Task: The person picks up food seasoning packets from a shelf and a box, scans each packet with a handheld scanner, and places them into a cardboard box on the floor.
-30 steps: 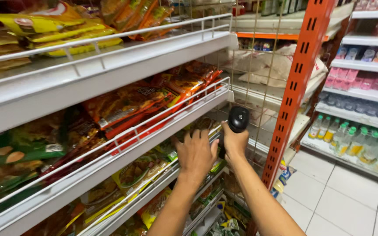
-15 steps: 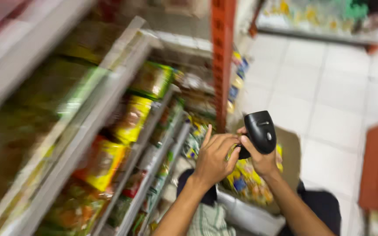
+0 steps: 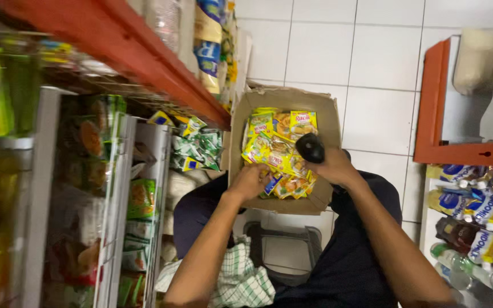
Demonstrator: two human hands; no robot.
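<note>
1. Shelves (image 3: 144,171) fill the left side, stacked with green, yellow and orange packets; a red upright (image 3: 126,54) slants across them at the top.
2. White floor tiles (image 3: 372,74) run behind everything. A second rack (image 3: 440,114) with a red frame stands at the right, with bottles and pouches below it.
3. The person sits on a stool (image 3: 283,251), dark trousers on both sides, a green checked cloth (image 3: 241,279) over the left thigh.
4. An open box (image 3: 246,131) sits on the floor between the knees, just beside the shelves, full of small yellow sachets (image 3: 275,142).
5. The left hand (image 3: 249,181) reaches into the box at its near left edge; its fingers are curled down among the sachets, but whether they grip one cannot be told.
6. The right hand (image 3: 335,168) hangs over the box's near right corner, fingers wrapped around the handle of a black scanner (image 3: 310,147), its head over the sachets.
</note>
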